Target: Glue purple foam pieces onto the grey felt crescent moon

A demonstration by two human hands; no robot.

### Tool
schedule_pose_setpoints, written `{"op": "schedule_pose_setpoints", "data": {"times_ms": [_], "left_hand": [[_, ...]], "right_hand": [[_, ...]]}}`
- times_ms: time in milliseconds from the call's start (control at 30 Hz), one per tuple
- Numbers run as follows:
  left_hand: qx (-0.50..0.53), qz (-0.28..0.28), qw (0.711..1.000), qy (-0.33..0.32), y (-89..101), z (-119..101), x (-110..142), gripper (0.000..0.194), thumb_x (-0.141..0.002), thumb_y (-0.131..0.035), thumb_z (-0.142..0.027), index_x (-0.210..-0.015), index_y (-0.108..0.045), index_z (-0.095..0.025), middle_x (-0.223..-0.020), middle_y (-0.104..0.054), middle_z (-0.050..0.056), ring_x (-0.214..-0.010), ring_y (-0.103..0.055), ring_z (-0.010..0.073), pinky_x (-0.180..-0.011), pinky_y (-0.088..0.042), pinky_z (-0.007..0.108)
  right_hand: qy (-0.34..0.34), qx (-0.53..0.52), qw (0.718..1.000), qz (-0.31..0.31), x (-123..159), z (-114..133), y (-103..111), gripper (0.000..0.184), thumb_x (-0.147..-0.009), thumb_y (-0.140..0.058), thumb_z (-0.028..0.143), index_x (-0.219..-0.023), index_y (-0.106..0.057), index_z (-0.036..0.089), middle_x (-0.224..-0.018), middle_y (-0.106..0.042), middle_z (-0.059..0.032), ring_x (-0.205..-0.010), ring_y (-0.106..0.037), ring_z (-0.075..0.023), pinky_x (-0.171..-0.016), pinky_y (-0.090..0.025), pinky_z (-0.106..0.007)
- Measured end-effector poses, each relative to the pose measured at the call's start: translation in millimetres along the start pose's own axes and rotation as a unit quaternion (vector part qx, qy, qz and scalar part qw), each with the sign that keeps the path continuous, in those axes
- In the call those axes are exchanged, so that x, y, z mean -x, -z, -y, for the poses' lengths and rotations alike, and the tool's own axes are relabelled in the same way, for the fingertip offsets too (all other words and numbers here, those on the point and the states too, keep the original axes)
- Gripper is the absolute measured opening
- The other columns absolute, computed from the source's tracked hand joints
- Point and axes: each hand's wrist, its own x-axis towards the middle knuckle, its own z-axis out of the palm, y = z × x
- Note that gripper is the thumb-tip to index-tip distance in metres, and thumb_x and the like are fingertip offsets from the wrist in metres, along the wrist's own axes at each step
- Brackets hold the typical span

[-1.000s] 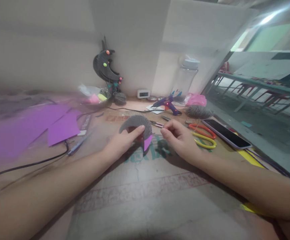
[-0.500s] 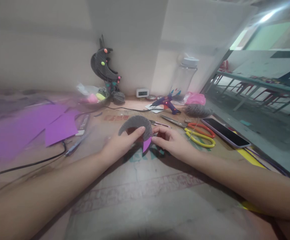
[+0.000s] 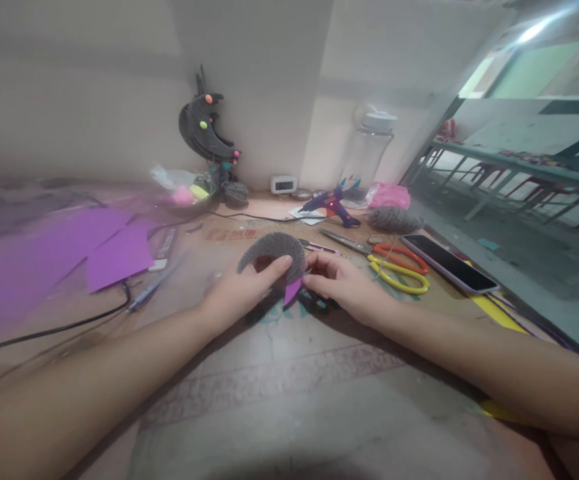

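A crescent-shaped purple card wrapped in grey yarn [image 3: 280,246] is held just above the table. My left hand [image 3: 242,288] grips its curved body, thumb on top and the other fingers hidden behind. At the crescent's lower end a bare purple tip [image 3: 292,291] points down. My right hand [image 3: 338,277] pinches at the edge beside this tip, where the grey wrapping ends; the strand between its fingertips is too fine to see clearly. A ball of grey yarn [image 3: 396,219] lies to the back right, with a thin strand running over the scissors' handles.
Scissors [image 3: 398,269] with orange and yellow handles lie right, beside a phone [image 3: 449,264]. Behind are a glue gun [image 3: 333,205], a clear bottle [image 3: 366,153] and a small clock [image 3: 284,185]. Purple sheets [image 3: 122,257], a pen [image 3: 150,291] and a black cable [image 3: 64,328] lie left.
Both hands stay almost in place around the crescent. The right fingers have shifted slightly at its edge, and a little less of the purple tip shows.
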Motion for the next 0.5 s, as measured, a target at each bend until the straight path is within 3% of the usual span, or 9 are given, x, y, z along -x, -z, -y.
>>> {"op": "schedule_pose_setpoints", "data": {"times_ms": [500], "left_hand": [[0.012,0.020,0.999,-0.028,-0.4,0.3,1.9,0.036,-0.082,-0.062,-0.052,-0.103,-0.074,-0.026,-0.108,-0.076,0.003,-0.108,-0.067,0.0252,-0.101,-0.048,0.039]], "right_hand": [[-0.021,-0.022,1.000,0.008,0.8,3.8,-3.4,0.020,-0.068,-0.066,0.024,-0.083,-0.054,0.018,-0.068,-0.056,0.0044,-0.055,-0.047,-0.0077,-0.051,-0.035,-0.022]]}}
